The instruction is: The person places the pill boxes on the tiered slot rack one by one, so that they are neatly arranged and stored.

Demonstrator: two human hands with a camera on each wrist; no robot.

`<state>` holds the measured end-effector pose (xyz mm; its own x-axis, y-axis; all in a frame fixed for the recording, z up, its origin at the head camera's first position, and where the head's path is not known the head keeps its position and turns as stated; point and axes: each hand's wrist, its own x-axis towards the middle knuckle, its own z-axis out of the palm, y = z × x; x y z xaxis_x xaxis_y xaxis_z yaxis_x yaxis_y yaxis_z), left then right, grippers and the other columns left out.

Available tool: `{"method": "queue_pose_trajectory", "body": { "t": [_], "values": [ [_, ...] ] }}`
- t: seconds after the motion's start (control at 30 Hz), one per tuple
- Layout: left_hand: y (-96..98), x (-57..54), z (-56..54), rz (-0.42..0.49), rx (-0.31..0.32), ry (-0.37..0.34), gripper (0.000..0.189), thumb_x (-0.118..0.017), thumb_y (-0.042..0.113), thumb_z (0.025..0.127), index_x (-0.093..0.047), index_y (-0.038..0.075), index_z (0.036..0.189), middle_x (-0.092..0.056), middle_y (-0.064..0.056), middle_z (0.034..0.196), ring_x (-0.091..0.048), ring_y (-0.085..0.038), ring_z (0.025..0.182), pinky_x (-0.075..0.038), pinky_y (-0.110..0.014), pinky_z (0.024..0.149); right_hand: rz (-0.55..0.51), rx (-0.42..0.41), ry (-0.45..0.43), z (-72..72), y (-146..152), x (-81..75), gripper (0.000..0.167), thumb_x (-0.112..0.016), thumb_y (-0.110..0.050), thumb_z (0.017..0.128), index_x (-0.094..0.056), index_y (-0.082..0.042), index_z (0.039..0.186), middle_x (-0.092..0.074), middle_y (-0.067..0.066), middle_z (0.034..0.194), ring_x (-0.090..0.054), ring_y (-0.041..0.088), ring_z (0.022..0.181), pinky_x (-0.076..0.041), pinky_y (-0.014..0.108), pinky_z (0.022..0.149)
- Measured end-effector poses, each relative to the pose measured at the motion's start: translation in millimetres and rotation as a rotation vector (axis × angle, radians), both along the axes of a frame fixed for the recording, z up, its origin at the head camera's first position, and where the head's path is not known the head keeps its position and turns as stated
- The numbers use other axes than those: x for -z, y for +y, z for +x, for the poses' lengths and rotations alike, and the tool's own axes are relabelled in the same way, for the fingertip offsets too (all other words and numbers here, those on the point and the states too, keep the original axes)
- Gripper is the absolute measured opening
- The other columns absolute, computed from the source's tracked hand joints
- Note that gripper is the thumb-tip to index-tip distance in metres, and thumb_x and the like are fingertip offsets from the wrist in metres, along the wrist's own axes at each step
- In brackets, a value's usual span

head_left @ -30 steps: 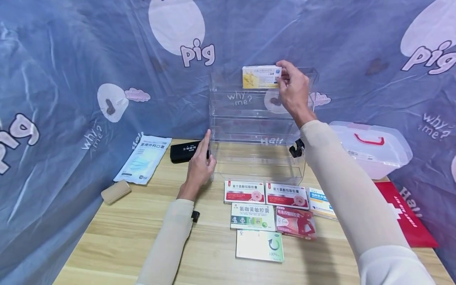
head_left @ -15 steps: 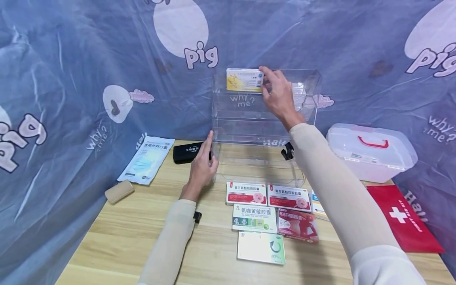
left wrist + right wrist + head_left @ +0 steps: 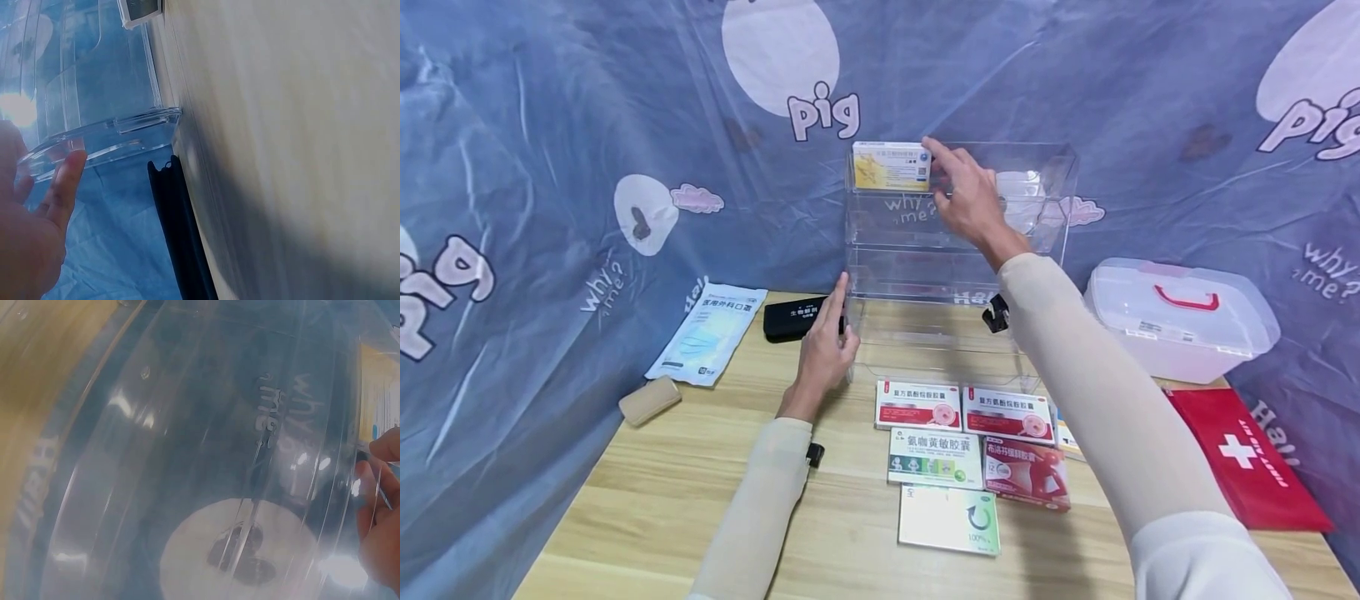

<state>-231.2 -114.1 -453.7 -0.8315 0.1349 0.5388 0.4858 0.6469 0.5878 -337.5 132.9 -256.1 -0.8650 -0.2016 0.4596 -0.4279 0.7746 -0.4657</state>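
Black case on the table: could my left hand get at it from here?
Probably yes: the black case lies right beside the left hand, partly behind its fingers in the head view, with nothing visible between them.

rack (image 3: 925,271): clear glossy plastic | yellow-white carton (image 3: 891,168): smooth card | tabletop (image 3: 655,500): smooth wood-grain | backdrop (image 3: 550,158): creased cloth
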Motion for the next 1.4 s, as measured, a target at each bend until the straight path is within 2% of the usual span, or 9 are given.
{"method": "queue_pose_trajectory", "body": {
  "t": [0.17, 0.3, 0.57, 0.7, 0.8, 0.97, 1.03, 1.2, 1.4],
  "values": [
    [0.4, -0.1, 0.2, 0.006, -0.004, 0.005, 0.092, -0.056, -0.002, 0.097, -0.016, 0.025, 0.175, -0.038, -0.010, 0.174, -0.040, -0.014, 0.054, -0.042, -0.029, 0.052, 0.001, -0.020, -0.002, 0.2, 2, -0.3, 0.079, -0.059, 0.000, 0.096, -0.040, -0.025, 0.168, -0.066, 0.016, 0.141, -0.063, 0.036, 0.132, -0.032, 0.053, 0.116],
    [1.6, 0.3, 1.1, 0.005, -0.004, 0.011, 0.092, -0.057, -0.002, 0.096, -0.017, 0.025, 0.175, -0.040, -0.011, 0.173, -0.039, -0.013, 0.053, -0.041, -0.028, 0.052, -0.016, -0.037, 0.002, 1.1, 6, -0.6, 0.079, -0.059, 0.000, 0.095, -0.039, -0.023, 0.168, -0.067, 0.017, 0.141, -0.057, 0.037, 0.140, -0.030, 0.053, 0.126],
    [2.6, -1.0, 2.2, 0.003, -0.007, 0.028, 0.092, -0.057, -0.002, 0.096, -0.018, 0.025, 0.175, -0.042, -0.011, 0.172, -0.039, -0.014, 0.054, -0.040, -0.030, 0.054, -0.142, -0.071, -0.009, 14.0, 23, -6.4, 0.077, -0.062, -0.001, 0.098, -0.036, -0.018, 0.169, -0.060, 0.017, 0.155, -0.048, 0.036, 0.152, -0.029, 0.047, 0.132],
    [2.9, -1.9, 1.8, 0.001, -0.006, 0.032, 0.091, -0.057, -0.002, 0.097, -0.018, 0.024, 0.175, -0.041, -0.012, 0.172, -0.038, -0.015, 0.054, -0.040, -0.031, 0.054, -0.226, -0.092, 0.025, 25.6, 36, -3.9, 0.074, -0.065, -0.001, 0.098, -0.041, -0.014, 0.166, -0.060, 0.019, 0.154, -0.050, 0.034, 0.150, -0.033, 0.045, 0.130],
    [3.0, -1.6, 1.6, -0.001, -0.008, 0.030, 0.091, -0.057, -0.001, 0.096, -0.018, 0.024, 0.175, -0.041, -0.012, 0.173, -0.038, -0.015, 0.053, -0.041, -0.032, 0.054, -0.289, -0.119, 0.036, 38.5, 47, 2.1, 0.070, -0.066, 0.001, 0.097, -0.044, -0.009, 0.163, -0.060, 0.023, 0.151, -0.053, 0.035, 0.146, -0.039, 0.047, 0.127],
    [2.5, -1.4, 2.3, 0.002, -0.015, 0.027, 0.092, -0.057, 0.000, 0.095, -0.019, 0.026, 0.175, -0.043, -0.011, 0.172, -0.040, -0.016, 0.054, -0.042, -0.035, 0.055, -0.377, -0.162, -0.026, 68.2, 65, 15.1, 0.066, -0.066, 0.004, 0.097, -0.046, -0.004, 0.160, -0.057, 0.026, 0.150, -0.054, 0.038, 0.140, -0.044, 0.050, 0.123],
    [1.9, -1.9, 2.2, 0.004, -0.014, 0.030, 0.092, -0.057, 0.000, 0.095, -0.018, 0.026, 0.175, -0.043, -0.011, 0.172, -0.040, -0.017, 0.054, -0.042, -0.036, 0.055, -0.384, -0.175, -0.036, 80.4, 71, 20.9, 0.066, -0.067, 0.005, 0.097, -0.046, -0.003, 0.159, -0.058, 0.026, 0.149, -0.057, 0.030, 0.137, -0.046, 0.044, 0.121],
    [0.7, -2.3, 1.5, 0.007, -0.021, 0.054, 0.093, -0.058, -0.001, 0.094, -0.019, 0.025, 0.175, -0.043, -0.010, 0.171, -0.039, -0.015, 0.053, -0.041, -0.033, 0.054, -0.350, -0.195, -0.034, 108.2, 85, 36.1, 0.065, -0.069, 0.005, 0.097, -0.048, -0.003, 0.158, -0.061, 0.022, 0.142, -0.056, 0.001, 0.123, -0.051, 0.019, 0.108],
    [0.8, -1.1, 2.3, 0.008, -0.030, 0.061, 0.092, -0.059, -0.001, 0.094, -0.021, 0.024, 0.174, -0.045, -0.013, 0.170, -0.037, -0.012, 0.052, -0.039, -0.030, 0.053, -0.314, -0.224, -0.055, 139.5, 108, 51.5, 0.056, -0.069, 0.004, 0.099, -0.054, 0.001, 0.152, -0.061, 0.020, 0.139, -0.056, 0.000, 0.123, -0.045, 0.007, 0.102]
  ]
}}
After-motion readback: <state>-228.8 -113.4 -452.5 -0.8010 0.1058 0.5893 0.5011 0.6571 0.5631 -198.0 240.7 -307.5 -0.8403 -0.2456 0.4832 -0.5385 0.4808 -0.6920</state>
